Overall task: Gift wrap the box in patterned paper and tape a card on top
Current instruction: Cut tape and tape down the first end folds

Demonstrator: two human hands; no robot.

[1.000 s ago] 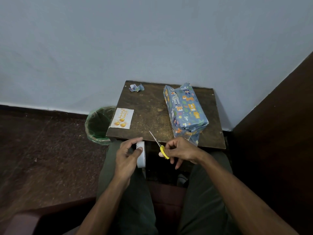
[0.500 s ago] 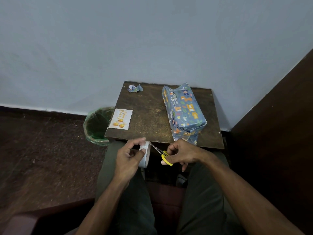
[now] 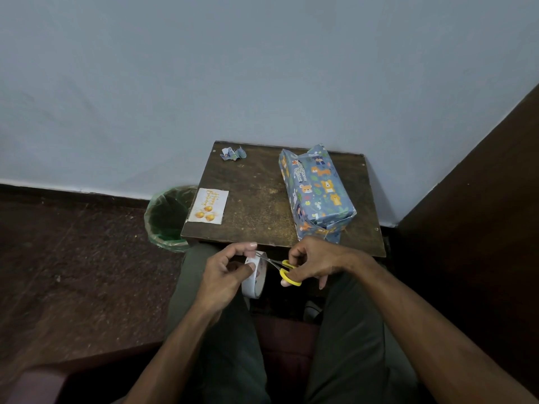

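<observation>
The wrapped box (image 3: 316,193), in blue paper with animal pictures, lay on the right part of the small wooden table (image 3: 256,205). The birthday card (image 3: 208,206) lay at the table's left edge, a paper scrap (image 3: 232,154) at the back. Below the near edge, the left hand (image 3: 224,275) pinched the tape roll (image 3: 254,275); the right hand (image 3: 315,262) gripped yellow scissors (image 3: 284,271), blades touching the tape. A green bin (image 3: 168,218) stood left of the table.

A green bin (image 3: 170,220) with a plastic liner stands on the dark floor (image 3: 73,258), just beside the left edge of the brown surface (image 3: 259,205); behind them rises a pale blue wall (image 3: 233,68); a dark brown panel (image 3: 481,199) stands at the right.
</observation>
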